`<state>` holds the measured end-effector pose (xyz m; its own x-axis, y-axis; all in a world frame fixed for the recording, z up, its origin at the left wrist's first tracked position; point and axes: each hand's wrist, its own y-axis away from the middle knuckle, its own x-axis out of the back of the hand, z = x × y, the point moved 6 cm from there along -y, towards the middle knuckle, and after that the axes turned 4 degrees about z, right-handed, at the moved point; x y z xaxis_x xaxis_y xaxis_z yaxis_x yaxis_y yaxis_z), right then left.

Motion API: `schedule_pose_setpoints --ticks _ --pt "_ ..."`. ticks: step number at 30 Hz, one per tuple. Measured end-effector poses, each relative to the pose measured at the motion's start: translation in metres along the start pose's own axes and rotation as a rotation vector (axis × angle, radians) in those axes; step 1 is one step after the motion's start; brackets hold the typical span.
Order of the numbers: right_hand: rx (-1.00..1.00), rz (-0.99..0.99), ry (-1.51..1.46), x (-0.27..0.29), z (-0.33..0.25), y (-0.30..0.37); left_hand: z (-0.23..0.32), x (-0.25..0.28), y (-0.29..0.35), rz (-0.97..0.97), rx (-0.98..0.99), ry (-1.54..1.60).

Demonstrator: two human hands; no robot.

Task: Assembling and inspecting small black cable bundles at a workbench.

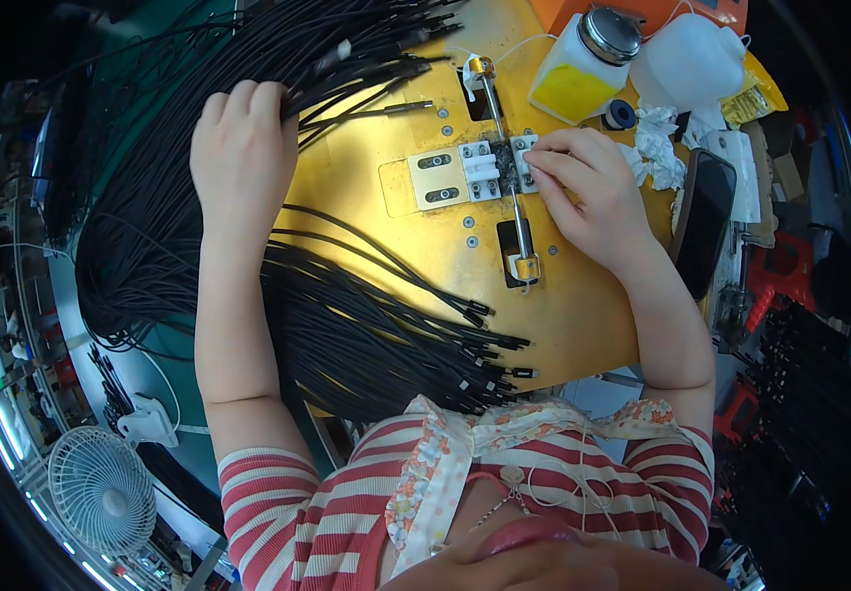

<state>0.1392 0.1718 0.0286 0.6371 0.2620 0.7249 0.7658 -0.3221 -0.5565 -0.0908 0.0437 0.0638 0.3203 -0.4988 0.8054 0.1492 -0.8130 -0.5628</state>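
Observation:
My left hand is closed over a thick bundle of black cables, its fingertips hidden on the side where cable ends stick out to the right. Those ends carry small metal-tipped plugs and look slightly blurred. On the yellow metal plate is a small fixture of pale blocks, with a metal rod running across it. At the fixture's right-hand block, my right hand has its fingers drawn together in a pinch. What lies between them, if anything, is too small to make out.
More cable ends lie near my body. Beyond my right hand are a yellow-and-white bottle with a metal lid, a white plastic bottle, crumpled tissue and a dark phone. A white fan stands at lower left.

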Motion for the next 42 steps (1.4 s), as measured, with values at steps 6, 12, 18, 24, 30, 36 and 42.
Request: schedule_pose_setpoints --ticks 6,12,18,24,30,36,42 --pt "0.007 0.045 -0.07 0.0 -0.002 -0.003 0.073 0.044 0.013 0.007 -0.158 0.571" --pt "0.126 -0.041 -0.583 0.011 -0.04 -0.008 0.11 0.041 0.023 -0.019 -0.328 0.557" --pt "0.116 0.003 -0.42 0.012 -0.031 -0.003 0.113 0.025 0.029 -0.022 -0.317 0.6" --pt "0.147 -0.029 -0.471 0.012 -0.025 -0.003 0.113 0.022 0.03 -0.011 -0.28 0.776" --pt "0.123 -0.035 -0.484 0.004 -0.032 -0.002 0.11 0.019 0.031 0.05 -0.33 0.828" --pt "-0.071 -0.127 -0.526 0.007 -0.025 -0.003 0.107 0.022 0.028 0.031 -0.35 0.787" --pt "0.182 -0.089 -0.349 0.011 -0.041 -0.001 0.107 0.014 0.028 -0.012 -0.335 0.886"
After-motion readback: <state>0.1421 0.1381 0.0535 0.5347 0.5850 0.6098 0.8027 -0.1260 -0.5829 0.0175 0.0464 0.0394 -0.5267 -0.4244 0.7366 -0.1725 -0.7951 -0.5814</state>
